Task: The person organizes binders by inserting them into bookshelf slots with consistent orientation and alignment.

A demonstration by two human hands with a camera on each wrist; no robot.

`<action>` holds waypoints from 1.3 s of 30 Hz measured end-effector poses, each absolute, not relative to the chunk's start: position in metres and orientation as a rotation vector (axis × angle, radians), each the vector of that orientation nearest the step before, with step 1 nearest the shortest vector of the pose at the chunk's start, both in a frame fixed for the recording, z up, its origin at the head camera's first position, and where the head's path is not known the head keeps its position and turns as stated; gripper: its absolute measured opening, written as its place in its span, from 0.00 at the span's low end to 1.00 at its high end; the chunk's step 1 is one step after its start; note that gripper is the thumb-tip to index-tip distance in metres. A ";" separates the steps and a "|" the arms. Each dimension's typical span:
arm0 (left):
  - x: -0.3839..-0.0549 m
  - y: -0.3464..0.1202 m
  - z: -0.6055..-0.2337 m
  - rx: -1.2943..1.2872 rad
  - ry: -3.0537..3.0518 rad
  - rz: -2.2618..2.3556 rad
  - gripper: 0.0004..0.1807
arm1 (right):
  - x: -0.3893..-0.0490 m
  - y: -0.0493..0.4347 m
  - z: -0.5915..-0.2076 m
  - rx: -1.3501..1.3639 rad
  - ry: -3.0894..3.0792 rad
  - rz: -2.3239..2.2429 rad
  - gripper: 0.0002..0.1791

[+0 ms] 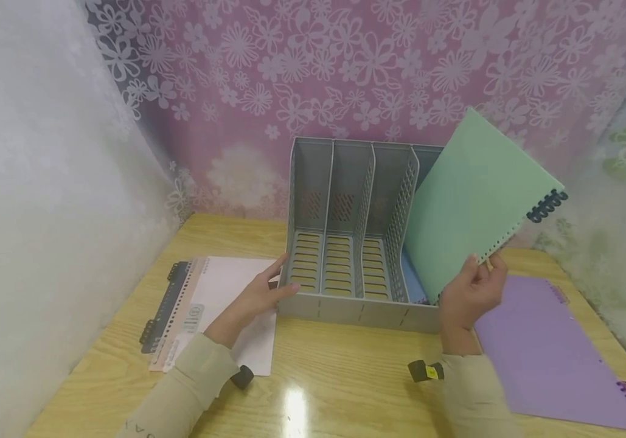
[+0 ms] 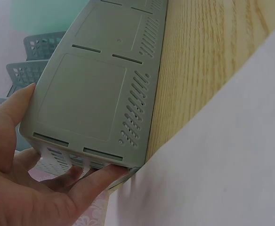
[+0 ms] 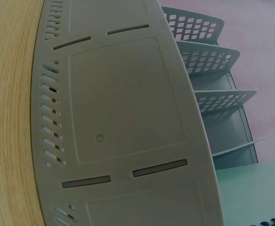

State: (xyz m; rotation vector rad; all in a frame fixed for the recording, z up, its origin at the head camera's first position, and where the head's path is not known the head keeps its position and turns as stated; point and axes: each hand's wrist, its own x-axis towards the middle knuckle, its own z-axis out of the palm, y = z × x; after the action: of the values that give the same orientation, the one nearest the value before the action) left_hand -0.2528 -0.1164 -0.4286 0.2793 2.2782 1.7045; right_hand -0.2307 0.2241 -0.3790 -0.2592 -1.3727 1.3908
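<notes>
A grey file organizer with upright dividers stands on the table. My left hand grips its left front corner, thumb over the front edge; in the left wrist view the fingers lie along the side wall. My right hand pinches a green loose-leaf notebook by its punched edge, with black binding rings at the upper corner. The notebook is tilted, its lower part in the rightmost compartment. Something blue shows low in that compartment, mostly hidden by the notebook.
A purple notebook with purple rings lies on the table at right. At left lie a white-covered notebook and a dark one under it, overlapping. Flowered curtains hang behind.
</notes>
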 end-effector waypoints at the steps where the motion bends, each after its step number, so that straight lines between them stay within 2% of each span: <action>1: -0.253 -0.117 -0.429 0.281 2.282 1.702 0.47 | -0.231 0.224 -0.379 -0.264 -1.379 1.387 0.12; 39: -0.254 -0.117 -0.429 0.273 2.277 1.711 0.47 | -0.250 0.206 -0.361 -0.315 -1.593 1.331 0.15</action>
State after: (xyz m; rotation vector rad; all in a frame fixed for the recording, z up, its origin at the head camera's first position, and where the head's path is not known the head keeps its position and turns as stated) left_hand -0.2536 -0.1165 -0.4288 0.2729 2.2772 1.7107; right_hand -0.2503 0.2057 -0.3611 -0.3145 -1.5930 1.3309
